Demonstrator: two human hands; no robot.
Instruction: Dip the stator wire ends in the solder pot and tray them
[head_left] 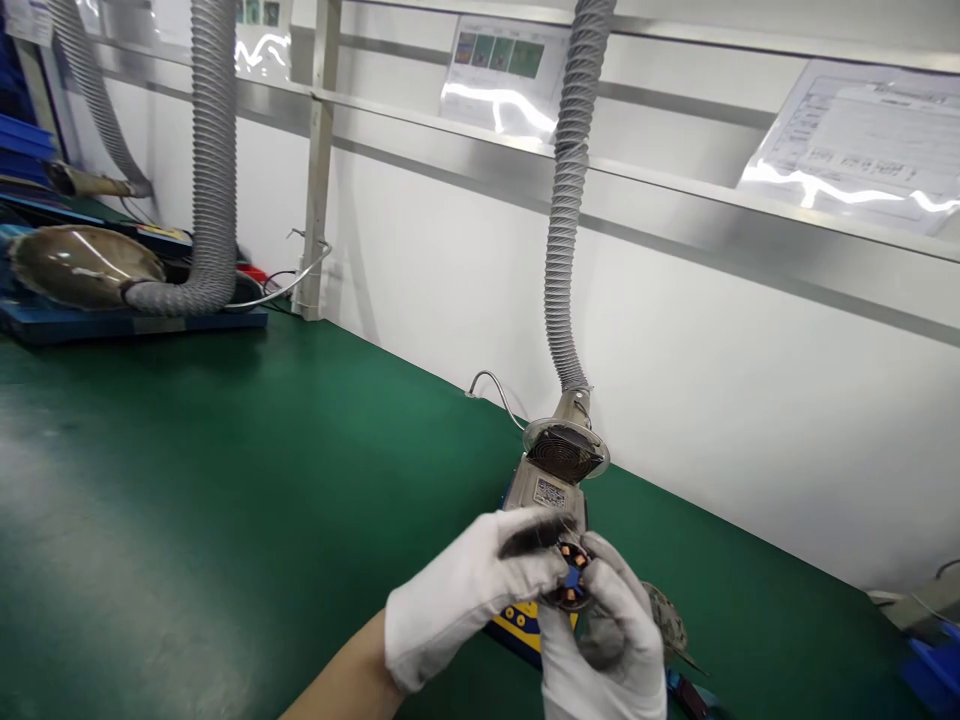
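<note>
My left hand (pixel 480 585), in a white glove with dark fingertips, pinches the left side of a small round part (pixel 572 577) with copper-coloured pieces and a blue centre. On the right side, my gloved right hand (pixel 611 625) has its fingers closed round the same part. Both hands hold it above a yellow and blue device (pixel 519 622), which they partly cover. Just behind them is a metal housing (pixel 550 492) with a printed code label.
A grey flexible duct (pixel 566 220) hangs down to a round hood (pixel 566 450) behind my hands. Another duct (pixel 214 150) and a blue tray (pixel 135 322) are at the left. Blue bins (pixel 934 665) stand at the right edge of the green table (pixel 300 480).
</note>
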